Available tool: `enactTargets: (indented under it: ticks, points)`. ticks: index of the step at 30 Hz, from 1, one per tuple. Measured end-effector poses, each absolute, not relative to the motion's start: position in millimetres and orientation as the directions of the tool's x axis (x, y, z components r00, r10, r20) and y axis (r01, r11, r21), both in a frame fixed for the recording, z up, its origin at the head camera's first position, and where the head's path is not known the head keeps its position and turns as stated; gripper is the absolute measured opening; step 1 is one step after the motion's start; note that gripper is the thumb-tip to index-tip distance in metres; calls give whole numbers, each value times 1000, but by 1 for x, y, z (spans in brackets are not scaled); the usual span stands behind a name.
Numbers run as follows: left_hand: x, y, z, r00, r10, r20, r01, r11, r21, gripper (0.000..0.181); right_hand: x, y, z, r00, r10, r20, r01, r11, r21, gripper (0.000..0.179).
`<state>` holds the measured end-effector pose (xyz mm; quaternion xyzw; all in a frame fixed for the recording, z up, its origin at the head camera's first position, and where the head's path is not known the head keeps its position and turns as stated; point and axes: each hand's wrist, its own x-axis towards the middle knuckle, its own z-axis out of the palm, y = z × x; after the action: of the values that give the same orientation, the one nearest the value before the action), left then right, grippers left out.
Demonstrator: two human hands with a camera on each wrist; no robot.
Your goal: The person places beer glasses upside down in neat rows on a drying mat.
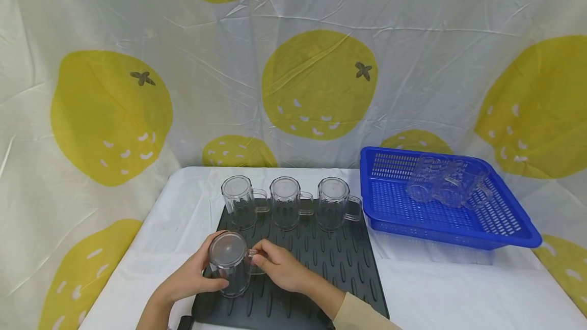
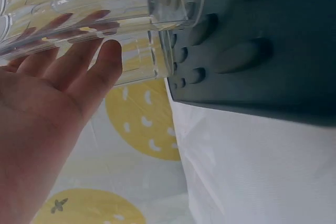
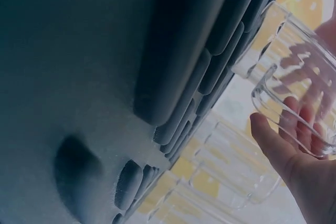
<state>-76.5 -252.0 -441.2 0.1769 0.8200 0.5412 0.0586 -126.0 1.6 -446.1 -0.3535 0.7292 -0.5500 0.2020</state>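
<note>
Head view from above, facing forward and down, close tilted wrist views, all sharing one mug (image 1: 233, 268)

White creased curtain (image 1: 220, 90) behind the counter (image 1: 422, 289), also showing past its left and right edges. Print: big yellow lemons (image 1: 307, 78), white flecks, dark stem marks on some. White cloth (image 1: 151, 228) covers counter, lightly wrinkled.

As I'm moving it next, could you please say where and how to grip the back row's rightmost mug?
Probably by its handle, coming from the front right: it juts rightward from the mug, and the blue basket stands close beyond.
</note>
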Motion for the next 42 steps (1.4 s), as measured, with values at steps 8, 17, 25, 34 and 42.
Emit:
enactTargets:
  ticks: [8, 17, 25, 34, 42]
  points:
    - [-71, -253, -443, -960, 279, 36, 154, 417, 896, 93, -129, 4, -447, -660, -750, 45, -267, 178, -947, 25]
    - [-60, -255, -452, -976, 219, -12, 100, 495, 863, 102, -132, 15, -439, -689, -723, 46, -296, 223, -929, 44]
    - [-50, -255, -455, -976, 150, -157, -35, 606, 794, 119, -139, 45, -422, -750, -636, 180, -382, 194, -904, 44]
    - [-43, -255, -464, -973, 192, -131, 44, 704, 709, 113, -148, 85, -404, -811, -435, 392, -492, 145, -858, 34]
    - [-44, -255, -469, -961, 217, -173, 38, 721, 692, 119, -160, 122, -386, -807, -241, 539, -564, 45, -824, 27]
